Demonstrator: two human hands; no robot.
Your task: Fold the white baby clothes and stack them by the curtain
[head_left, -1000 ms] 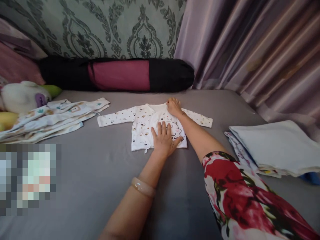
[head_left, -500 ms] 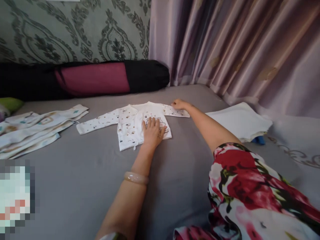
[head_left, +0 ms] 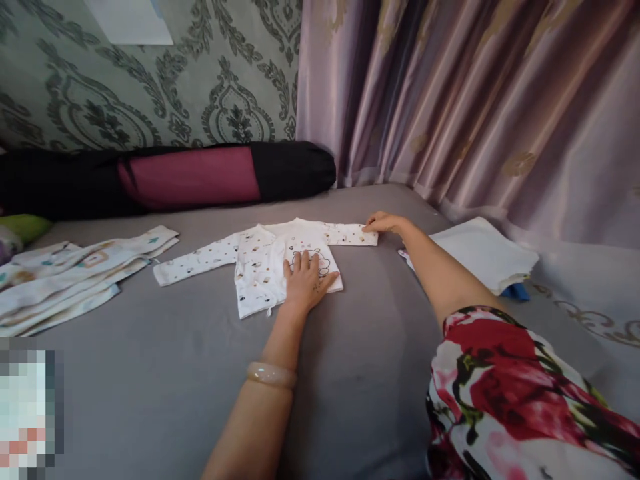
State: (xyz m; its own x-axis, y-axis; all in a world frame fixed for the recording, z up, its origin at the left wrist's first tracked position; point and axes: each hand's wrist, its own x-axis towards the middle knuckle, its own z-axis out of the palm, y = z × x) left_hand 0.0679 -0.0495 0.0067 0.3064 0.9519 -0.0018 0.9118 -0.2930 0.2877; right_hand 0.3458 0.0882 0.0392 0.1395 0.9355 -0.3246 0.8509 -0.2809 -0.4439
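Observation:
A small white baby shirt [head_left: 260, 257] with a scattered print lies spread on the grey bed sheet [head_left: 165, 373], its two sleeves stretched out to the sides. My left hand [head_left: 306, 279] rests flat on the shirt's front, fingers spread over the outlined animal drawing. At the cuff of the right-hand sleeve, my right hand [head_left: 385, 223] pinches the fabric between thumb and fingers. A light bangle [head_left: 271, 375] circles my left wrist.
Folded printed cloths [head_left: 75, 273] lie at the left. A white folded cloth [head_left: 483, 250] with something blue beneath lies right, beside my right forearm. A long black and maroon bag [head_left: 195, 177] lines the wall; curtains [head_left: 450, 100] hang at the back right.
My right hand has moved outward along the sleeve to its cuff, and the sleeve now lies straighter. My left hand stays on the shirt front. The view has tilted up slightly.

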